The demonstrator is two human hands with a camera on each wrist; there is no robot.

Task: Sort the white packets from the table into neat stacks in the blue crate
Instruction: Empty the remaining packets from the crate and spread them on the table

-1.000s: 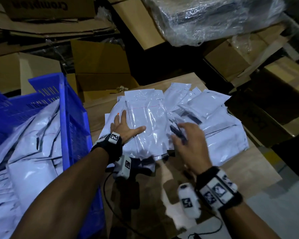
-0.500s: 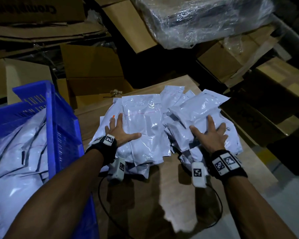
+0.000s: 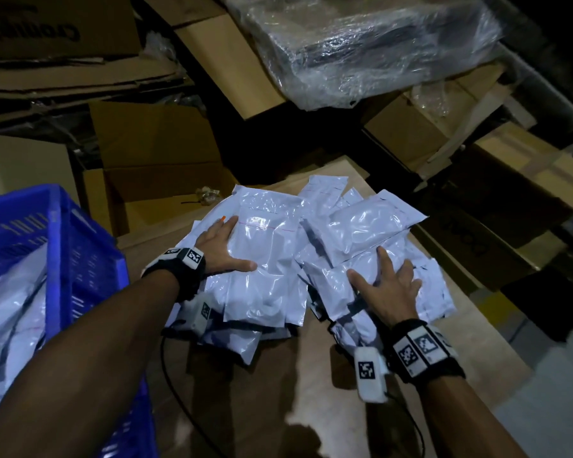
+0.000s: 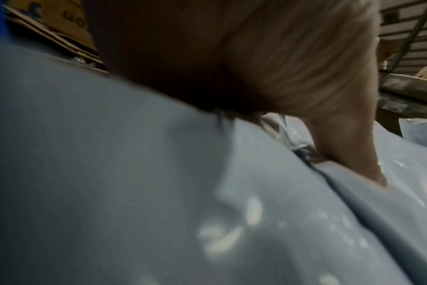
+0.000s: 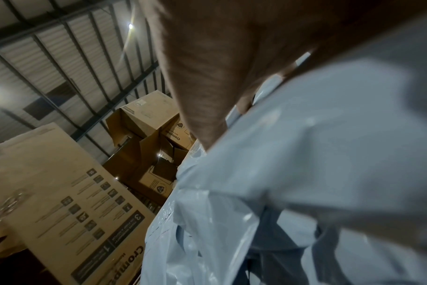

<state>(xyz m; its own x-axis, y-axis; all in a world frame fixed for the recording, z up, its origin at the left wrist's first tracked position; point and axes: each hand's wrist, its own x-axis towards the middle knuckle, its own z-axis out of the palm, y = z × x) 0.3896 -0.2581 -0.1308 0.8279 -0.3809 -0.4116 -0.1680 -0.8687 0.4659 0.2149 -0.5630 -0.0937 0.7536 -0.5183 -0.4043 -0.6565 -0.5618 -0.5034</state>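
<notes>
Leftmost, the blue crate (image 3: 80, 259) stands against the table's (image 3: 328, 375) left edge, white packets already inside. Next, the left hand (image 3: 220, 247) lies flat, fingers straight, on the left part of the packet heap (image 3: 272, 259) mid-table. Rightward, the right hand (image 3: 389, 289) presses spread, straight fingers onto the heap's right part, gripping nothing.
</notes>
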